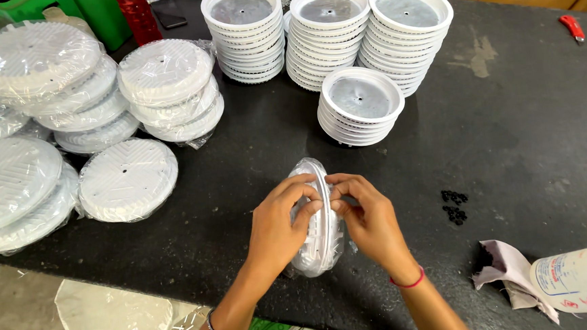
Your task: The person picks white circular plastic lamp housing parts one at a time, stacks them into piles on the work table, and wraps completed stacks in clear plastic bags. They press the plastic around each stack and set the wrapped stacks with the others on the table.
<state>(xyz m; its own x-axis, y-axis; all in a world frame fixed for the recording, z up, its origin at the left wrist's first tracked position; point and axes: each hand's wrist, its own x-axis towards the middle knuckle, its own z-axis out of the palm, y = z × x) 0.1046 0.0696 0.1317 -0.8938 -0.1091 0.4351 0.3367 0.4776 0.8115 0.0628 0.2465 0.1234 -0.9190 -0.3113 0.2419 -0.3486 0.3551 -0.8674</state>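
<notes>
A: What's far left?

B: I see ribbed white discs in clear wrap, stacked on the dark table.

A: Hands?

B: My left hand and right hand both pinch one wrapped disc, held on edge above the table's near side, fingers closed on its rim.

A: Further right?

B: Stacks of bare round white rims, small black bits, a crumpled rag, a white plastic bottle.

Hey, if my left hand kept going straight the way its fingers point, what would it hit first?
Beyond the wrapped disc that the left hand grips, probably the short stack of white round housings, though depth is hard to judge.
</notes>
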